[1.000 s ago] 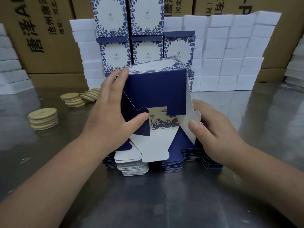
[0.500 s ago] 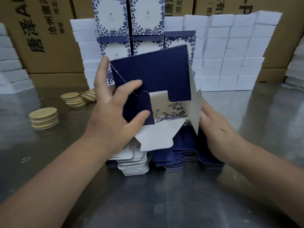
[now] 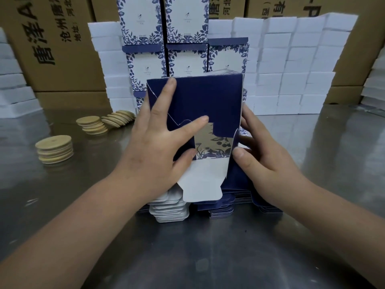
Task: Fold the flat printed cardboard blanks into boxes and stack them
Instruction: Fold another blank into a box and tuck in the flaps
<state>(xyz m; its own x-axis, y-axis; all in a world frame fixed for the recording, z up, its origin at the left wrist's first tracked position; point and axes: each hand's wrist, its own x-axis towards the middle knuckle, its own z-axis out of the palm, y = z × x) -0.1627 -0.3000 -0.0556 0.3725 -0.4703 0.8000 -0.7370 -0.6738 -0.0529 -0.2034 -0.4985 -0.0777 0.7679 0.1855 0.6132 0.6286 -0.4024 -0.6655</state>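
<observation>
Steel table (image 3: 312,236), head view, with the finished boxes (image 3: 187,19) stacked at the back edge and the work near the middle. The half-formed box (image 3: 208,97) stands upright between my hands, over the pile of flat blanks (image 3: 220,207); whether it rests on them I cannot tell. Its navy base panels face me and one white tuck flap (image 3: 200,180) hangs loose below. I judge it light, thin printed card: stiff across the panels, weak at the scored creases, smooth enough to slide under a dry palm, and easily dented or torn at the die-cut tabs. The sound places to hold are therefore the flat walls close to the folded corners, not the free flaps. My left hand (image 3: 158,147) lies spread on the navy panel, fingers straight, index tip near the upper edge, thumb set at the root of the white flap; it presses rather than grasps. My right hand (image 3: 264,155) grips the right wall, fingers curled behind it and partly hidden, thumb against the near edge beside the gap where the floral print shows. Both forearms enter low from the near corners, wrists roughly level
</observation>
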